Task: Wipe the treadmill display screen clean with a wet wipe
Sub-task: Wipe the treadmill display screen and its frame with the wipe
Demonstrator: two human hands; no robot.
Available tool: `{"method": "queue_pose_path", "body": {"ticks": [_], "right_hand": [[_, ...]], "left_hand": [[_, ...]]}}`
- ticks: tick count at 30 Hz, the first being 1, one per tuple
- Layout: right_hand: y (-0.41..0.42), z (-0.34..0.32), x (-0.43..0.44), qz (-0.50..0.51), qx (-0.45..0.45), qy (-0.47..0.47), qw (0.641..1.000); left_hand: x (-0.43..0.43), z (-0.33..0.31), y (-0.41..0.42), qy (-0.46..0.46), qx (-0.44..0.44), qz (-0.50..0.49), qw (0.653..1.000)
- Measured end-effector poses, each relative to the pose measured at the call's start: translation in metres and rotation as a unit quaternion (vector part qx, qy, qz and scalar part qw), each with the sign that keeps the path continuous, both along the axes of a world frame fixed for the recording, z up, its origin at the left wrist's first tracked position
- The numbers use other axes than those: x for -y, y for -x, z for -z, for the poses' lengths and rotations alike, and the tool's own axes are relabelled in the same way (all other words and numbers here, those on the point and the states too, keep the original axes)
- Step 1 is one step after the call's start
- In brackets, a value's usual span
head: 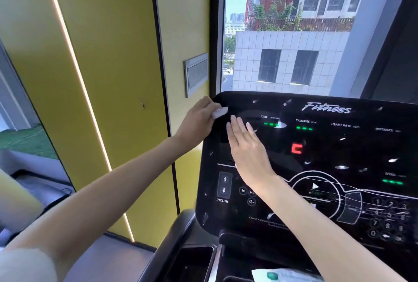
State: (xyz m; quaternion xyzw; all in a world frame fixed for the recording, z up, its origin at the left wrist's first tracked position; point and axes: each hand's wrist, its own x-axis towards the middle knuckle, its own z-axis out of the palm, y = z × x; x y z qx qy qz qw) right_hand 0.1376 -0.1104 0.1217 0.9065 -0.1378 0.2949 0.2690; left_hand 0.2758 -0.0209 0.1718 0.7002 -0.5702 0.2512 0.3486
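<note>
The black treadmill display screen (339, 146) fills the right half of the view, with green and red readouts and many pale smudges. My left hand (199, 116) is at its upper left corner and holds a small folded white wet wipe (219, 112) against the screen's edge. Just to the right, my right hand (246, 146) lies flat with straight fingers over the screen's left part, holding nothing. I cannot tell if its palm touches the glass.
A white wipe packet with a green dot (280, 275) lies on the console tray at the bottom. An empty cup holder (194, 261) sits left of it. A yellow wall (113, 78) stands to the left, a window (294, 28) behind the console.
</note>
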Motion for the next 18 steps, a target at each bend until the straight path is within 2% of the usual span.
{"method": "queue_pose_path", "body": {"ticks": [3,6,8,11,13,14,18], "right_hand": [[0.001,-0.002,0.002,-0.032,0.015,-0.053,0.998],[0.001,-0.004,0.003,-0.049,0.027,-0.077,0.995],[0.001,-0.004,0.003,-0.047,0.015,-0.076,0.996],[0.002,-0.003,0.003,-0.044,0.002,-0.068,0.997],[0.003,-0.003,0.002,-0.033,-0.009,-0.058,0.998],[0.002,-0.003,0.001,-0.025,-0.017,-0.051,0.998],[0.002,-0.004,0.000,-0.023,-0.013,-0.051,0.998]], "left_hand": [[-0.014,0.013,0.001,-0.067,0.039,0.043,0.996],[-0.001,-0.002,-0.010,-0.003,-0.013,0.003,1.000],[0.001,0.003,-0.009,0.004,-0.015,0.000,1.000],[-0.024,0.032,0.000,-0.091,0.074,0.060,0.991],[-0.033,0.033,-0.002,-0.148,0.094,0.085,0.981],[-0.030,0.026,-0.003,-0.148,0.087,0.072,0.983],[-0.011,0.014,-0.002,-0.038,-0.001,-0.004,0.999]]}}
